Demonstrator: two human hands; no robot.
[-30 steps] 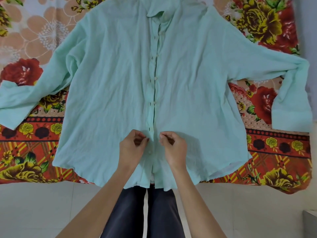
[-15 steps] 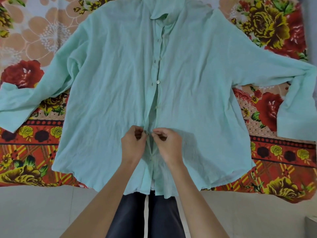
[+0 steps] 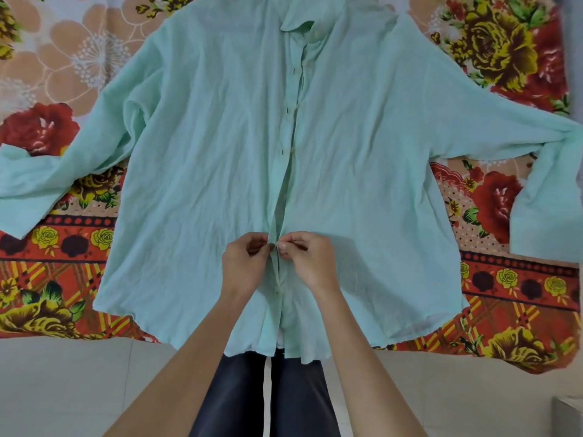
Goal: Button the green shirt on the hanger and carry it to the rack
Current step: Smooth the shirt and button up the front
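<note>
Where the two front edges of the green shirt [image 3: 202, 171] meet low on the placket, the left hand [image 3: 244, 266] and the right hand [image 3: 310, 263] sit side by side, fingertips almost touching. Each hand pinches one front edge between thumb and curled fingers; whether a button lies inside the pinch cannot be told. Below the hands the front edges part slightly down to the hem. Above the hands a row of small buttons [image 3: 295, 108] runs up the placket to the collar [image 3: 299, 18]. The shirt lies flat, sleeves spread, on a floral bedsheet [image 3: 517, 298], its hem hanging over the near edge above dark trousers [image 3: 293, 395].
</note>
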